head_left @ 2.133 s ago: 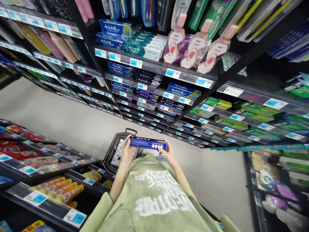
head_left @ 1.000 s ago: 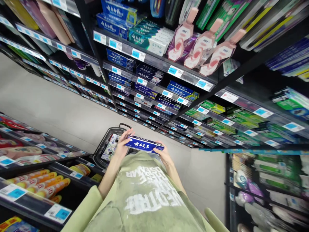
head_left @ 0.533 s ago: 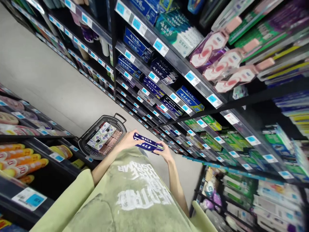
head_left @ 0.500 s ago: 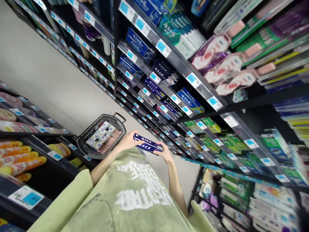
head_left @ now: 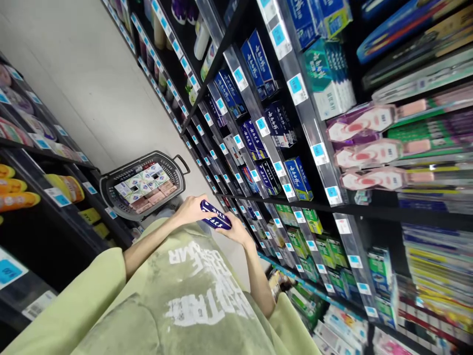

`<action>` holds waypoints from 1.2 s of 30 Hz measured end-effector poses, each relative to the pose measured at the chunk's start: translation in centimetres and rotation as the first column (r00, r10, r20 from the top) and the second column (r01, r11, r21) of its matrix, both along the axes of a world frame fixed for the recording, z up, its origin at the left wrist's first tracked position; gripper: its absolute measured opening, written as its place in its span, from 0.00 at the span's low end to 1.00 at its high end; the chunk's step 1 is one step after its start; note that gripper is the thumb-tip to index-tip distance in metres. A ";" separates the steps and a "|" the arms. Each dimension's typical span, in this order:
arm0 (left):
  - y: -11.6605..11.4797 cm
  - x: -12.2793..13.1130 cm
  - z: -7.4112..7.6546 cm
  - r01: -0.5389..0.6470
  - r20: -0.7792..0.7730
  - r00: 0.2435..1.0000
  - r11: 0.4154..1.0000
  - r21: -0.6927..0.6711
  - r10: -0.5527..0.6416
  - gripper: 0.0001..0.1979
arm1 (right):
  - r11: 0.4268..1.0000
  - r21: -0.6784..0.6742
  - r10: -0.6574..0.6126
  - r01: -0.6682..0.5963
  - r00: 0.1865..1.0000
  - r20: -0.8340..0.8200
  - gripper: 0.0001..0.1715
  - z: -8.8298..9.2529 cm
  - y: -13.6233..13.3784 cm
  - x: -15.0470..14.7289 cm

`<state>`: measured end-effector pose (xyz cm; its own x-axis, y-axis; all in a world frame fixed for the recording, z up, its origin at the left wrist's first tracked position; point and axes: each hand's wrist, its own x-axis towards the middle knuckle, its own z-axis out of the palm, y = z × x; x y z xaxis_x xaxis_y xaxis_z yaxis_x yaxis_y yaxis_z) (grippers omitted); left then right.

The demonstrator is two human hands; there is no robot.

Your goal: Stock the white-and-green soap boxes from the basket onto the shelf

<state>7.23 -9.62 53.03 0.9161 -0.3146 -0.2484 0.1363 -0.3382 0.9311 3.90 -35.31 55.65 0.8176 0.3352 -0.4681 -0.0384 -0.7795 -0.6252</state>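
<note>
Sweatshirt (head_left: pixel 192 301) in pale green fills the near foreground. Just beyond it, both hands hold a dark blue toothpaste box (head_left: pixel 215 217) in front of the chest. The left hand (head_left: pixel 190 209) is closed around its upper-left end and the right hand (head_left: pixel 236 231) is curled under its lower-right end. The box's long axis slants from the left hand down to the right hand, with its printed face turned up. Past the hands, a black basket (head_left: pixel 111 195) of small cartons sits on the pale tiled floor (head_left: pixel 84 88) beside the low left-hand shelves (head_left: pixel 55 197). The narrow aisle runs away between those and the tall right-hand shelves (head_left: pixel 318 148), which carry blue price tags and boxed toothpaste.
</note>
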 end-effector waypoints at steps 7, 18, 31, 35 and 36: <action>-0.7 -0.1 -1.4 -0.063 -0.121 0.991 0.998 -0.032 0.059 0.21 | 0.985 0.061 -0.148 0.160 0.976 -0.162 0.31 0.5 -5.5 0.9; -6.1 4.2 -2.6 -0.091 -0.043 0.996 0.964 -0.252 0.083 0.19 | 0.882 0.179 -0.462 0.436 0.876 0.143 0.29 -2.6 -12.0 5.1; -20.2 17.1 -1.3 -0.186 0.002 0.979 0.906 -0.379 0.202 0.29 | 0.500 0.488 -0.865 0.716 0.440 0.242 0.31 -5.9 -19.3 9.6; -23.4 18.6 -2.1 -0.096 0.131 0.981 0.951 -0.294 0.140 0.29 | 0.370 0.495 -0.924 0.786 0.256 0.283 0.36 -7.2 -19.1 10.4; -23.9 18.9 -2.4 -0.069 0.152 0.982 0.963 -0.259 0.112 0.31 | 0.348 0.489 -0.929 0.800 0.223 0.297 0.36 -7.4 -19.0 10.7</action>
